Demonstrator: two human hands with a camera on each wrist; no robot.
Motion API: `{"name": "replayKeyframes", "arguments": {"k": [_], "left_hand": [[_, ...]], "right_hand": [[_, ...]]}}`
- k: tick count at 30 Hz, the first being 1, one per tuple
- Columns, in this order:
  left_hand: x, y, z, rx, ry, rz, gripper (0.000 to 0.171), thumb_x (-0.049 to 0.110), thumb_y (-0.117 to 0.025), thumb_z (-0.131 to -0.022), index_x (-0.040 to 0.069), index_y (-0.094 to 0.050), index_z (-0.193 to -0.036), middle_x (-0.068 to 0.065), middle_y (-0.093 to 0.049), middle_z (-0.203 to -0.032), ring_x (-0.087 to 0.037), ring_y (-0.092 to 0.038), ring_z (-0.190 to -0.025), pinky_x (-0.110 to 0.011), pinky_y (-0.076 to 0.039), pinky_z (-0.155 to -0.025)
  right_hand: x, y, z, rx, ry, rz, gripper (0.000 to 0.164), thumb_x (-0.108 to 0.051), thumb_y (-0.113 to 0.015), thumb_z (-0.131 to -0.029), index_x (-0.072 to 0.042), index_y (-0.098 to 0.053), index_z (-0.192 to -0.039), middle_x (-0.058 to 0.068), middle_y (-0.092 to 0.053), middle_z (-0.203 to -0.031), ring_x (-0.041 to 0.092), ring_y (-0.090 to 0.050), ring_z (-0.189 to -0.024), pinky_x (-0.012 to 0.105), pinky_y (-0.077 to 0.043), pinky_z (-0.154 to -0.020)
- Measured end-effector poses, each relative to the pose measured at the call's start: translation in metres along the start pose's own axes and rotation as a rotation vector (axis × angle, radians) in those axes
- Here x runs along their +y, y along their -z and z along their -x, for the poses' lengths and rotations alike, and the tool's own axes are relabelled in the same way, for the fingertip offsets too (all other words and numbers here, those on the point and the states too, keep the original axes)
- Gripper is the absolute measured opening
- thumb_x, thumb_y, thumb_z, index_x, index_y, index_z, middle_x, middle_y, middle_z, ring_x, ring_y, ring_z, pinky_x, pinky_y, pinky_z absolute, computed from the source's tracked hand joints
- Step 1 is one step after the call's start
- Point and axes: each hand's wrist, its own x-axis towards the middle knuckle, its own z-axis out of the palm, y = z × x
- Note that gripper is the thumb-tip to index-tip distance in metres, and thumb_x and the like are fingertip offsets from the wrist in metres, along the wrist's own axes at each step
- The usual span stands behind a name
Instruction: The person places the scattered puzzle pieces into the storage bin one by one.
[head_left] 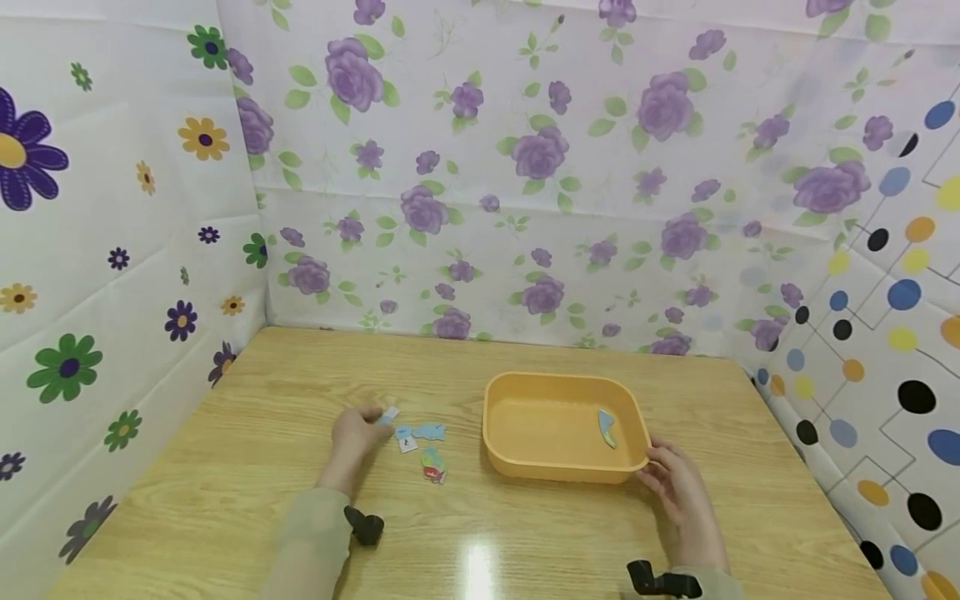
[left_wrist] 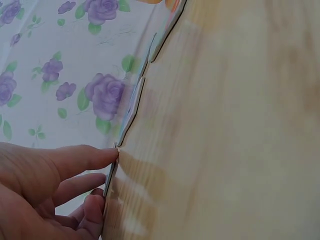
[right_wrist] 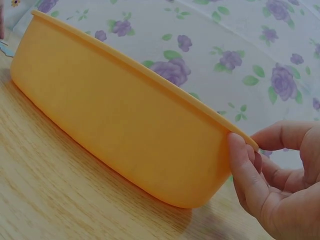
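At the table's left middle, my left hand [head_left: 358, 437] pinches a small flat puzzle piece [head_left: 388, 415], pale blue and white. In the left wrist view its fingertips are at the edges of that thin piece [left_wrist: 110, 175], low against the table. Just right of it lie a blue and white piece [head_left: 406, 439] with a dark mark, a light blue piece [head_left: 430, 431] and a green, yellow and red piece [head_left: 433, 465]. My right hand [head_left: 678, 483] grips the near right corner of an orange plastic basin [head_left: 566, 471], thumb and fingers on its rim. Inside lies a curved blue and yellow-green piece [head_left: 607, 427].
The wooden table [head_left: 525, 533] carries the basin right of the loose pieces. A flowered cloth [head_left: 480, 183] hangs behind it, with patterned cloths at both sides. Black straps with mounts [head_left: 364, 527] are on both wrists.
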Motion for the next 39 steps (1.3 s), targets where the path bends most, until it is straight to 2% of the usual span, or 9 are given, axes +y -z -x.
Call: {"name": "replayKeyframes", "arguments": {"k": [6,14,18,23,27,33,39], "left_hand": [[0.0,-0.003,-0.002,0.035,-0.01,-0.05,0.035,0.006,-0.071,-0.085,-0.007,-0.066,-0.117,-0.026,-0.065,-0.118,-0.042,-0.057,-0.113,-0.052,-0.046,-0.099],[-0.001,-0.006,-0.003,0.047,-0.025,-0.067,0.033,0.005,-0.07,-0.083,-0.006,-0.067,-0.114,-0.025,-0.066,-0.113,-0.04,-0.058,-0.106,-0.051,-0.049,-0.093],[-0.001,-0.007,-0.004,0.067,-0.008,-0.045,0.034,0.005,-0.068,-0.083,-0.006,-0.067,-0.115,-0.025,-0.066,-0.113,-0.039,-0.059,-0.104,-0.049,-0.049,-0.091],[-0.002,-0.005,-0.007,0.09,0.01,0.004,0.036,0.003,-0.066,-0.084,-0.008,-0.064,-0.118,-0.028,-0.064,-0.119,-0.042,-0.059,-0.109,-0.05,-0.049,-0.094],[-0.004,-0.002,-0.008,0.086,0.017,0.027,0.036,0.002,-0.065,-0.084,-0.008,-0.063,-0.118,-0.03,-0.062,-0.121,-0.044,-0.058,-0.111,-0.05,-0.05,-0.094],[-0.006,0.002,-0.009,0.073,0.047,0.068,0.035,0.003,-0.065,-0.085,-0.007,-0.064,-0.119,-0.027,-0.064,-0.117,-0.039,-0.06,-0.106,-0.045,-0.051,-0.089],[-0.006,0.004,-0.011,0.057,0.036,0.088,0.03,0.007,-0.065,-0.089,-0.006,-0.067,-0.116,-0.026,-0.064,-0.12,-0.04,-0.056,-0.116,-0.05,-0.046,-0.099]], "right_hand": [[0.0,0.0,0.001,-0.003,0.004,-0.011,0.016,-0.013,-0.048,-0.101,-0.014,-0.053,-0.116,-0.007,-0.058,-0.099,0.005,-0.057,-0.077,0.015,-0.056,-0.073],[0.002,0.001,0.0,0.001,0.0,0.0,0.02,-0.012,-0.047,-0.101,-0.012,-0.051,-0.121,-0.007,-0.058,-0.1,0.005,-0.057,-0.078,0.016,-0.056,-0.075],[0.003,0.002,-0.001,0.004,-0.002,0.0,0.018,-0.012,-0.048,-0.101,-0.014,-0.052,-0.119,-0.008,-0.058,-0.099,0.005,-0.058,-0.077,0.016,-0.056,-0.075],[0.003,0.002,-0.001,0.006,-0.003,0.005,0.023,-0.013,-0.048,-0.101,-0.011,-0.05,-0.124,-0.008,-0.058,-0.1,0.004,-0.057,-0.078,0.016,-0.056,-0.076],[0.003,0.002,0.0,0.011,-0.007,0.006,0.025,-0.013,-0.048,-0.101,-0.01,-0.049,-0.126,-0.008,-0.057,-0.101,0.005,-0.057,-0.079,0.016,-0.056,-0.076],[0.002,0.003,0.0,0.005,0.0,0.009,0.026,-0.013,-0.048,-0.101,-0.009,-0.049,-0.127,-0.008,-0.057,-0.101,0.005,-0.057,-0.079,0.016,-0.056,-0.077],[0.002,0.002,-0.001,-0.003,0.013,0.029,0.035,-0.013,-0.047,-0.102,-0.003,-0.044,-0.135,-0.007,-0.056,-0.102,0.005,-0.056,-0.08,0.016,-0.056,-0.076]]}}
